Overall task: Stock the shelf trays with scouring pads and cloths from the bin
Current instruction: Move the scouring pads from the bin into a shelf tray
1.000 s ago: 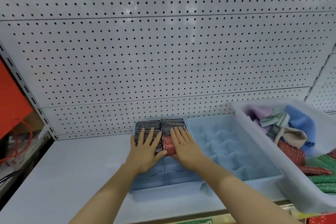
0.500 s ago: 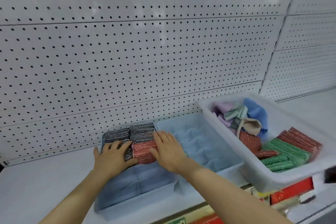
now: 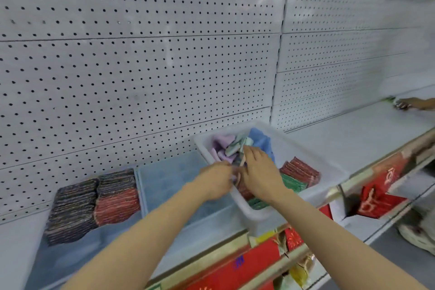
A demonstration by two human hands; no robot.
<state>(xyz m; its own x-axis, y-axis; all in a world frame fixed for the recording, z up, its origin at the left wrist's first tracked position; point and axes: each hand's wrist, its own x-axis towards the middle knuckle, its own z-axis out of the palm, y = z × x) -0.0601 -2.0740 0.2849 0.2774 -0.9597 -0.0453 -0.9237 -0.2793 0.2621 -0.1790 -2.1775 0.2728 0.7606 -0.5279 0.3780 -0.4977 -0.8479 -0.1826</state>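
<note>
Both my hands are inside the white bin (image 3: 329,167) on the shelf. My left hand (image 3: 216,181) reaches over the bin's near-left wall with its fingers curled down among the cloths; blur hides whether it holds one. My right hand (image 3: 259,169) lies with its fingers stretched over the pile of folded cloths (image 3: 226,146), beside a blue cloth (image 3: 261,139). Red scouring pads (image 3: 301,169) and green scouring pads (image 3: 292,183) fill the bin's right part. The left tray (image 3: 70,256) holds rows of dark pads (image 3: 73,209) and red pads (image 3: 117,205). The second tray (image 3: 169,179) has divided cells.
A white pegboard wall (image 3: 141,66) backs the shelf. Bare shelf (image 3: 353,134) stretches to the right of the bin, where another person's hand (image 3: 412,103) rests at the far edge. Red packets (image 3: 376,198) hang on the level below.
Both hands left the pads in the left tray and moved right into the bin. The view swung right and came closer.
</note>
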